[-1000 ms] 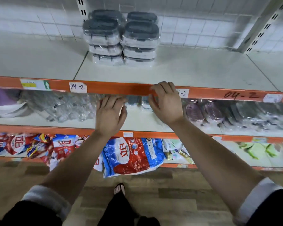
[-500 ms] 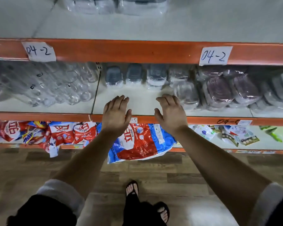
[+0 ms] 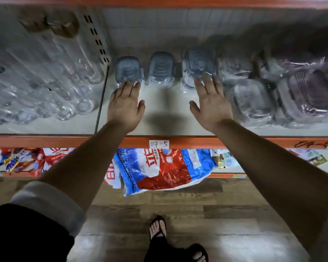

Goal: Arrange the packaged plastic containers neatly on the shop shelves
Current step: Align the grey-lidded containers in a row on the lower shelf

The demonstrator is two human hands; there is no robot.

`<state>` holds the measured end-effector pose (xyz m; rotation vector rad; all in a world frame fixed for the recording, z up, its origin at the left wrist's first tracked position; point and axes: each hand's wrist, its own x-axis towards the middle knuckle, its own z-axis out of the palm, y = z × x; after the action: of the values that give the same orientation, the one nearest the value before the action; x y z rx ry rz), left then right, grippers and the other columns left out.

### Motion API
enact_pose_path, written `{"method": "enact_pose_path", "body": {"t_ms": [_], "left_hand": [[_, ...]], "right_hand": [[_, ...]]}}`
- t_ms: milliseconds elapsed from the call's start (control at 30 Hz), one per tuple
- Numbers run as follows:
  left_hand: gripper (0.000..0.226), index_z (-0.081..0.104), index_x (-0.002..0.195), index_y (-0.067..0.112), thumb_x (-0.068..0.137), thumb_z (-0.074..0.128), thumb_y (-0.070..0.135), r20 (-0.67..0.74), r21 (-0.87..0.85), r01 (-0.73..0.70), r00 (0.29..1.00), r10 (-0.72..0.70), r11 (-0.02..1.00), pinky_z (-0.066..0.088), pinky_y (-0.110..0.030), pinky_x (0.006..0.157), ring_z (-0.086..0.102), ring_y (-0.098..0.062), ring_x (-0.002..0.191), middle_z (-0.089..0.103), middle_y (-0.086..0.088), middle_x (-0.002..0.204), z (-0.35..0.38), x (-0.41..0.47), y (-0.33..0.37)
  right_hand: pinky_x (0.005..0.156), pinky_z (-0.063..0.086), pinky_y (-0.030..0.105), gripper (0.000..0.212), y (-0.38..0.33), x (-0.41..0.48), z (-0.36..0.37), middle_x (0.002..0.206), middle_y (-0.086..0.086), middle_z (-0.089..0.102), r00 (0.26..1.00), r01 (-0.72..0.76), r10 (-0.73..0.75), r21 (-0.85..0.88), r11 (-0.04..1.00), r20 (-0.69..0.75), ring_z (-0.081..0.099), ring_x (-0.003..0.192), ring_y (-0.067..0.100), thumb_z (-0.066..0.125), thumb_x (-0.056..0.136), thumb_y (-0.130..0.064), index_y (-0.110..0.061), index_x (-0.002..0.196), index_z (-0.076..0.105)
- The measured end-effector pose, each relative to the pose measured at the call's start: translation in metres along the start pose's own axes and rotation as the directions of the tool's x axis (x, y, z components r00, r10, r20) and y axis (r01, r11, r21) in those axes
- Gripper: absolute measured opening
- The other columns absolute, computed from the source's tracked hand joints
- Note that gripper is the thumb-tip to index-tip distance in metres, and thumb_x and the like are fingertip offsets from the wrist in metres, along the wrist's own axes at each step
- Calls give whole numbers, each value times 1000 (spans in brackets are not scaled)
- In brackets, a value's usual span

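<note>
On the middle shelf (image 3: 165, 120), toward its back edge, three film-wrapped grey-lidded tubs stand in a row. The left grip (image 3: 124, 108) is flat and holds nothing, its straight fingers touching the front of the leftmost container (image 3: 128, 69). The right grip (image 3: 212, 106) is equally flat and empty-handed, its fingertips against the rightmost container (image 3: 199, 63). The middle container (image 3: 161, 68) stands between them, untouched.

Both arms reach forward, side by side. The left grip (image 3: 124, 108) and the right grip (image 3: 211, 106) are palm-down with straight fingers, thumbs pointing toward each other.
</note>
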<state>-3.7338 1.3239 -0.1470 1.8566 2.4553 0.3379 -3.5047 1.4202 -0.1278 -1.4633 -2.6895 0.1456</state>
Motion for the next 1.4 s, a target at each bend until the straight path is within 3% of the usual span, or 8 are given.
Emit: {"method": "enact_pose_path", "body": {"t_ms": [267,433,567,733,900,1033,1267,1400], "left_hand": [[68,4,155,11,101,37,37,100,11,84,991,-84,996,5,-39,122,-2,-22,150,5,-7,163,19,39,-13],[62,35,147,7,97,44,43,-10,88,109,994,-109,990,22,-49,114,22,-43,139,31,-19,145,22,36,-9],[49,54,123,10,91,54,47,-99,13,173,980,-171,985,31,-44,106,37,-41,125,39,-20,134,22,30,-8],[33,56,106,11,88,64,37,-174,-128,200,960,-220,971,39,-46,98,43,-38,121,39,-17,137,22,20,-8],[47,53,109,7,82,68,42,-181,-196,237,945,-272,952,34,-40,102,48,-34,114,53,-16,121,14,0,-4],[49,55,106,3,78,71,40,-203,-275,206,942,-266,939,36,-40,98,53,-35,106,61,-17,106,-1,-36,8],[53,63,109,2,71,79,37,-235,-335,136,946,-223,932,41,-37,95,57,-35,104,65,-16,107,-49,-117,53],[60,65,106,2,70,69,50,-251,-329,104,948,-193,939,44,-38,94,59,-35,103,66,-17,107,-92,-161,81]], "right_hand": [[116,20,55,68,-2,50,2,164,3,5,994,-107,107,-1,994,3,-4,149,41,37,100,-45,-18,156,10],[107,32,58,55,-5,54,3,160,7,22,988,-146,149,64,987,-44,14,145,45,46,96,-48,-15,139,39],[99,41,55,52,-11,52,6,143,15,38,977,-161,165,37,986,-135,35,128,44,50,95,-48,-11,130,44],[100,35,45,46,-6,42,10,135,14,43,964,-151,162,71,986,-211,41,118,39,50,96,-42,-9,128,45],[101,28,41,45,-2,9,7,131,16,46,957,-108,146,161,981,-250,44,113,38,51,95,-41,-8,125,50],[104,29,44,50,-4,-26,-5,134,16,46,964,-92,135,188,978,-231,43,118,40,53,94,-42,-6,129,51],[105,34,46,53,-3,-108,-54,135,19,48,975,-4,44,181,983,-216,45,118,40,56,95,-40,-1,131,53],[100,42,52,50,0,-154,-96,128,23,53,967,64,-19,169,984,-256,49,114,44,62,92,-36,2,125,58]]}}
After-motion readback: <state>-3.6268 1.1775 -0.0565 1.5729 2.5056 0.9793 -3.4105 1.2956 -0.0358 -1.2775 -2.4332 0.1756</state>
